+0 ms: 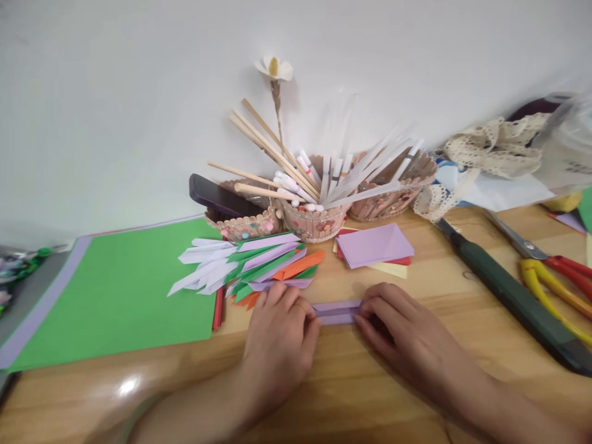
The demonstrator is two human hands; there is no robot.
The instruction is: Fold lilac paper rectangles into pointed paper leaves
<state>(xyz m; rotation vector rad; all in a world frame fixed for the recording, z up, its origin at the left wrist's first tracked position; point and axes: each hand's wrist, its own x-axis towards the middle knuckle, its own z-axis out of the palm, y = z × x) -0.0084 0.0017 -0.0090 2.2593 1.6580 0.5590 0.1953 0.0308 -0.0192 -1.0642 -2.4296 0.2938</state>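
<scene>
A narrow folded strip of purple paper (pixel 337 312) lies low over the wooden table, with a crease running along its length. My left hand (pixel 283 327) pinches its left end between thumb and fingers. At the other end, my right hand (pixel 398 324) has its fingers closed on the paper. Just beyond my left hand is a pile of folded paper pieces (pixel 245 262) in white, green, purple and orange. A stack of purple paper rectangles (pixel 377 245) sits behind the strip, with red and cream sheets showing underneath.
Green paper sheets (pixel 124 296) cover the left side. Decorated baskets (pixel 317 223) with sticks, markers and glue sticks stand along the wall. At right lie a dark green glue gun (pixel 504 287), scissors (pixel 531 250) with red and yellow handles, and lace ribbon (pixel 497 148).
</scene>
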